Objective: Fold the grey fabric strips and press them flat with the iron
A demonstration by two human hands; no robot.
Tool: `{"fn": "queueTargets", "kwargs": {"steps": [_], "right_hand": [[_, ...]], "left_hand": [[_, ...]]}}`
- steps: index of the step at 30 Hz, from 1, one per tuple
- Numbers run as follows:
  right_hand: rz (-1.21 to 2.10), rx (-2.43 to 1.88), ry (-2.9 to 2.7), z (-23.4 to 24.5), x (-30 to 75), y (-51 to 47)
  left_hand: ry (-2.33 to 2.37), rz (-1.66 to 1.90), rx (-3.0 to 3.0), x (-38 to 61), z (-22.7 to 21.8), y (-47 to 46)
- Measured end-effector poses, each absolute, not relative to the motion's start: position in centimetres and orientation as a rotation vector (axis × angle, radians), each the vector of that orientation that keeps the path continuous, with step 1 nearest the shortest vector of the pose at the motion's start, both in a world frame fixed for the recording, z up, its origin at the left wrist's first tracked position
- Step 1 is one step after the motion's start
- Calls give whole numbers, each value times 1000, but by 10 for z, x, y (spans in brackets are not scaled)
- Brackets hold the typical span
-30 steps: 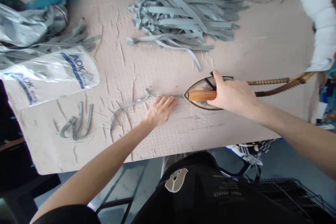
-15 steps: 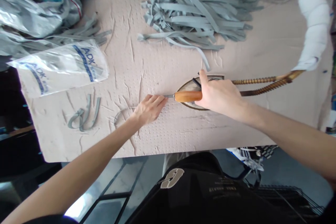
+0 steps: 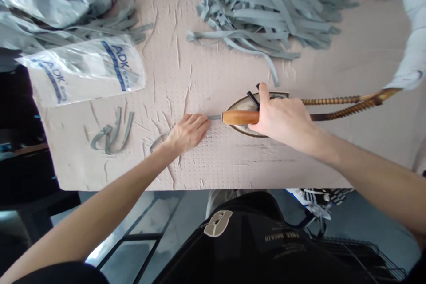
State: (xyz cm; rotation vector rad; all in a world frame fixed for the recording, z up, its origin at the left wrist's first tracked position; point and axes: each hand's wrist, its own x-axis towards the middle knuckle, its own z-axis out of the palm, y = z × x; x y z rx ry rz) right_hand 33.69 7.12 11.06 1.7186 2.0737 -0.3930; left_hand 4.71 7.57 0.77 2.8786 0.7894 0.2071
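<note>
My right hand [image 3: 282, 117] is closed round the wooden handle of a flat iron [image 3: 244, 117] that rests on the padded beige table [image 3: 216, 164]. A thin grey strip [image 3: 214, 117] runs under the iron's tip toward my left hand [image 3: 188, 132]. That hand lies flat on the strip with its fingers stretched out, pressing it down. The strip's loose end [image 3: 156, 142] curls out to the left of my wrist.
A heap of grey strips [image 3: 262, 9] lies at the back. A printed plastic bag [image 3: 83, 69] and more bags [image 3: 40, 4] sit at the left, with a few folded strips [image 3: 111, 133] below. The iron's braided cord [image 3: 346, 104] runs right to a white wrapped hose [image 3: 412, 35].
The iron has slid left along the strip toward my left hand, which moved a little left with it; less strip now shows between them.
</note>
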Motion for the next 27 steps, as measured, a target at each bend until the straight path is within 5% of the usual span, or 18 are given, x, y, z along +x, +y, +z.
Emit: {"fn": "queueTargets", "kwargs": {"steps": [11,27], "right_hand": [[-434,1669,2131,113,310,77],[-461,1627,2078,111,298,84]], "left_hand": [[949,249,2510,49,-4,97],[677,310,2829,27,-12,82]]}}
